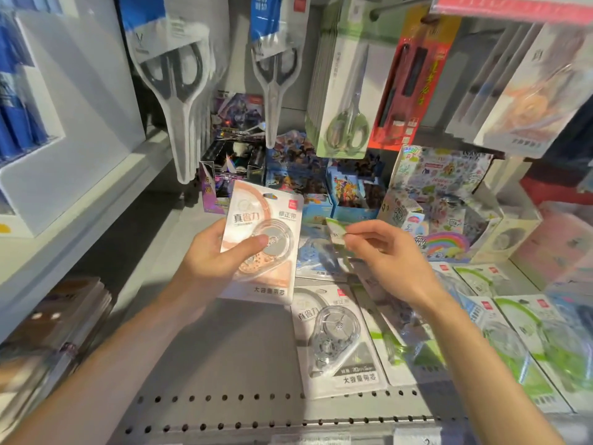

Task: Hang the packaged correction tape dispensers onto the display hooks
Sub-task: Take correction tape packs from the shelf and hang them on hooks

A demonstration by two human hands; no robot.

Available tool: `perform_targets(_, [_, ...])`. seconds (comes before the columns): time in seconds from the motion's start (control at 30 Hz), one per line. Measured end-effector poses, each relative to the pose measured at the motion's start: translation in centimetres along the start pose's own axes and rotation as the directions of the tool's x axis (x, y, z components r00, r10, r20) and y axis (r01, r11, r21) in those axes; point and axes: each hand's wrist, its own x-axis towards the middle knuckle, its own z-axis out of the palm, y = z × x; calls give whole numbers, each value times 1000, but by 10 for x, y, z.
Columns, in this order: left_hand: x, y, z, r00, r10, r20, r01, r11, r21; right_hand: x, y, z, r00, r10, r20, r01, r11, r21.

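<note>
Head view:
- Left hand [221, 252]: forearm reaches in from the lower left; the fingers are curled behind a peach-coloured correction tape pack [261, 248] and the thumb presses on its clear blister, so the pack is gripped, upright and facing the camera, above the shelf [224, 364].
- Right hand [385, 255]: forearm enters from the lower right; thumb and forefinger pinch the top corner of a green-edged pack [337, 234], its lower part blurred, raised above the packs on the shelf; the other fingers are loosely curled.
- One grey correction tape pack [337, 338] lies flat on the shelf, just beside and below the peach pack, near the perforated front edge.
- One blue pack [321, 258] lies behind it, partly covered by the held packs.
- At least four green packs [519, 342] lie overlapping toward the shelf's right edge; blur prevents an exact count.
- Two packaged black-handled scissors [179, 85] hang at upper left; one row of green-handled scissors packs [346, 91] hangs at upper centre, beside one red pack [407, 78].
- Boxes of trading cards [288, 175] and a sticker box [442, 187] stand along the shelf's back.
</note>
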Motion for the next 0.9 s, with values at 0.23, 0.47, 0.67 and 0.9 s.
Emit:
perform_targets(0.23, [2, -6, 25, 997, -30, 67, 30, 1000, 7, -22, 42, -62, 982, 99, -159, -164, 865, -473])
perform_targets(0.47, [4, -12, 57, 995, -58, 85, 57, 998, 15, -37, 55, -64, 961, 192, -201, -264, 858, -441])
perform_targets(0.67, [2, -15, 67, 997, -70, 41, 70, 998, -2, -35, 41, -61, 953, 39, -299, -154, 916, -371])
perform_targets(0.9, [-4, -8, 88, 998, -27, 60, 33, 993, -113, -35, 1, -19, 951, -92, -294, 53, 989, -138])
